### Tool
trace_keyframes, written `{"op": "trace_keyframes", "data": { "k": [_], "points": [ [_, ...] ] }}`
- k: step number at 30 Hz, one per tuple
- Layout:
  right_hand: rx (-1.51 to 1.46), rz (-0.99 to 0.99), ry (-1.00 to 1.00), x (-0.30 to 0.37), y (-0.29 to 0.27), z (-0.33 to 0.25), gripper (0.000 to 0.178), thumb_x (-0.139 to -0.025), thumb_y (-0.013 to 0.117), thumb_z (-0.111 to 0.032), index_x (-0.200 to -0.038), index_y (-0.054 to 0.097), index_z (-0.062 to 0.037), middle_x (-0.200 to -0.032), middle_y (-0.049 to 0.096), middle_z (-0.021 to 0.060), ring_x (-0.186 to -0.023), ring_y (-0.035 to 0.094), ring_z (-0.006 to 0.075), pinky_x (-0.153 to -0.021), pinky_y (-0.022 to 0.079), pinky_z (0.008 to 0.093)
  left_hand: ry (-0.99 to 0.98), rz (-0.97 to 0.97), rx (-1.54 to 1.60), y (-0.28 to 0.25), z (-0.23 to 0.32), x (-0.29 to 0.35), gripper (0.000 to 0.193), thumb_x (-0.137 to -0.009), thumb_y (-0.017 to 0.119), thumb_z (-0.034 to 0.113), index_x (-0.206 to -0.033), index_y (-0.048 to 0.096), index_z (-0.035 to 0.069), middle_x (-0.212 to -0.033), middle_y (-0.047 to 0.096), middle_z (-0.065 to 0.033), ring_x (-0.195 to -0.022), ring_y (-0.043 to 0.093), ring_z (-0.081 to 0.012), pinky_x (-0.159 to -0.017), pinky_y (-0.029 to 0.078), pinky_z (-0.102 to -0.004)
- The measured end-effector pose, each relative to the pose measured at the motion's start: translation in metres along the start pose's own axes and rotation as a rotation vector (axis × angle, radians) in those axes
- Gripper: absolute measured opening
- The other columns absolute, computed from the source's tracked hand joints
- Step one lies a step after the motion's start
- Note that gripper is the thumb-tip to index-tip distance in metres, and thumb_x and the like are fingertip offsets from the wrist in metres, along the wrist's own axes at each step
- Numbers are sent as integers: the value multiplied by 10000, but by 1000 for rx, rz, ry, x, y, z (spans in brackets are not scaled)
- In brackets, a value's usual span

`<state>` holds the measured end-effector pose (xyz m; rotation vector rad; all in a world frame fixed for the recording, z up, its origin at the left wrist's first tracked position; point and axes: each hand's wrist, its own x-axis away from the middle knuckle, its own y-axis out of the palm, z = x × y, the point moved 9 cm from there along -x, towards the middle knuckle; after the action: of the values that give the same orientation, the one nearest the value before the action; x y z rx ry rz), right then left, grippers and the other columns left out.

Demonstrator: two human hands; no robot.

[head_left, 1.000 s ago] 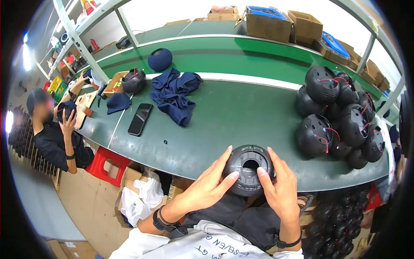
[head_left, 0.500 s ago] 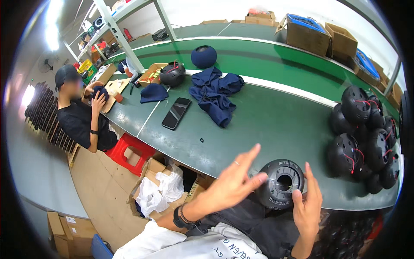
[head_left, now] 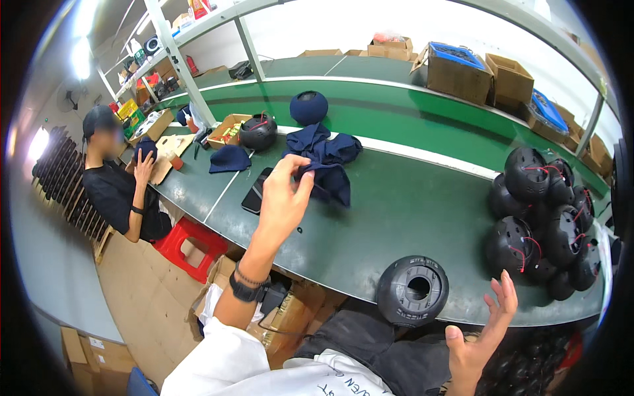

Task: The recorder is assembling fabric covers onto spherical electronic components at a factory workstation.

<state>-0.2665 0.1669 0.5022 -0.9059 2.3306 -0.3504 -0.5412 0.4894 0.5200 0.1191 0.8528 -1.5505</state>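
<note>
My left hand (head_left: 282, 201) reaches over the table and pinches one edge of a dark navy fabric cover (head_left: 333, 185), part of a crumpled pile. Near the table's front edge sits a round black plastic shell (head_left: 389, 294), its round central hole facing up, with no hand touching it. To the right of that shell my right hand (head_left: 482, 330) hovers open, fingers apart. A black phone (head_left: 253, 198) lies just left of my left hand, which partly hides it.
Several black shells with red wires (head_left: 512, 241) are stacked at the right. Farther back stand a fabric-covered ball (head_left: 308, 107), a black shell (head_left: 257, 134) and a flat navy cloth (head_left: 230, 159). A co-worker (head_left: 112, 185) sits at the left holding a dark round piece.
My left hand has left the black shell, moved up and left, and taken hold of the navy fabric. My right hand has drawn away from the shell to the right.
</note>
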Motion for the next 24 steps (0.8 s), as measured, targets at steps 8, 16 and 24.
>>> {"op": "trace_keyframes", "data": {
  "k": [8, 16, 24],
  "points": [
    [-356, -270, -225, -17, 65, -89, 903, -823, 850, -198, -1519, 340, 69, -1480, 474, 255, -1334, 539, 378, -1129, 421, 435, -50, -81, 771, 10, 131, 97, 193, -977, 498, -83, -1135, 459, 20, -1283, 589, -215, -1277, 586, -286, -1118, 428, -390],
    [-605, -142, -54, -12, 32, -72, 123, -996, 577, 14, -1114, 609, 28, -1263, 689, 256, -1248, 649, 300, -1008, 513, 369, -250, -136, 1341, 24, 158, 154, 220, -1032, 501, 30, -1221, 390, 38, -1283, 590, -307, -1224, 628, -381, -1064, 519, -489],
    [-1517, -446, 459, 20, 41, -47, 196, -1078, 427, -31, -1243, 524, -72, -1162, 681, 110, -1022, 695, 212, -958, 561, 372, -752, -376, 1661, 62, 132, 192, 238, -1047, 533, 100, -1279, 504, 54, -1323, 628, -196, -1198, 656, -287, -1015, 566, -443]
  ]
}}
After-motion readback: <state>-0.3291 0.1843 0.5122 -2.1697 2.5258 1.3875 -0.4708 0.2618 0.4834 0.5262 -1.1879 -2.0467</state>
